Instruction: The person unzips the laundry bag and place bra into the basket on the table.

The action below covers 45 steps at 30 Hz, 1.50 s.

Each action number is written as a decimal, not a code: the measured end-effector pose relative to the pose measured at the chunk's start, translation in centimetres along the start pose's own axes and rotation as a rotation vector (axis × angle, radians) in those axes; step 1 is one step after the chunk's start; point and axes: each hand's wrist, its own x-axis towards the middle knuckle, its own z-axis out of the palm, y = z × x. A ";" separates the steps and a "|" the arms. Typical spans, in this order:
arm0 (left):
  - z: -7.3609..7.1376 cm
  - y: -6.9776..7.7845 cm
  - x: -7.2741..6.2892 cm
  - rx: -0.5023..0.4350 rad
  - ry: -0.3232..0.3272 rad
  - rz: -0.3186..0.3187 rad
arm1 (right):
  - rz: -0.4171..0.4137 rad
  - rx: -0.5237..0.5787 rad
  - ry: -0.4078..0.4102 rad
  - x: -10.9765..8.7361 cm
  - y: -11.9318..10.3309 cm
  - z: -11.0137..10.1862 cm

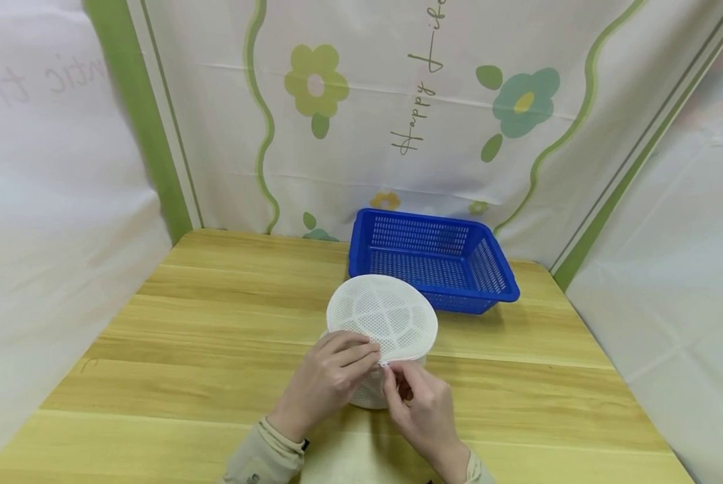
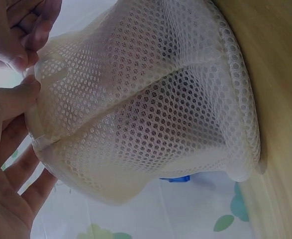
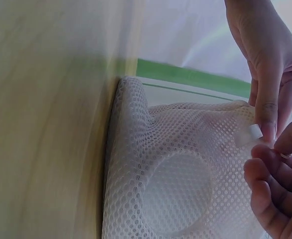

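Observation:
A white mesh laundry bag (image 1: 391,312), drum-shaped with a round flat top, stands on the table in the middle of the head view. My left hand (image 1: 332,371) grips the near left of its top rim, thumb on the near side and fingers beyond it in the left wrist view. Close beside it, my right hand (image 1: 423,409) pinches the zipper pull at the rim's near edge; the fingertips mostly hide the pull. A small white tab (image 3: 255,131) shows near the fingertips in the right wrist view. Through the mesh, a darker pinkish shape (image 2: 150,107) shows inside the bag.
A blue plastic basket (image 1: 499,293) with slotted walls stands just behind the bag, to the right. The wooden table (image 1: 216,336) ends at a patterned white curtain (image 1: 367,148) at the back, with more curtain on both sides.

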 end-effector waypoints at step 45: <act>0.5 0.4 -0.1 0.004 0.019 -0.030 | 0.035 0.028 -0.032 -0.2 0.4 -0.6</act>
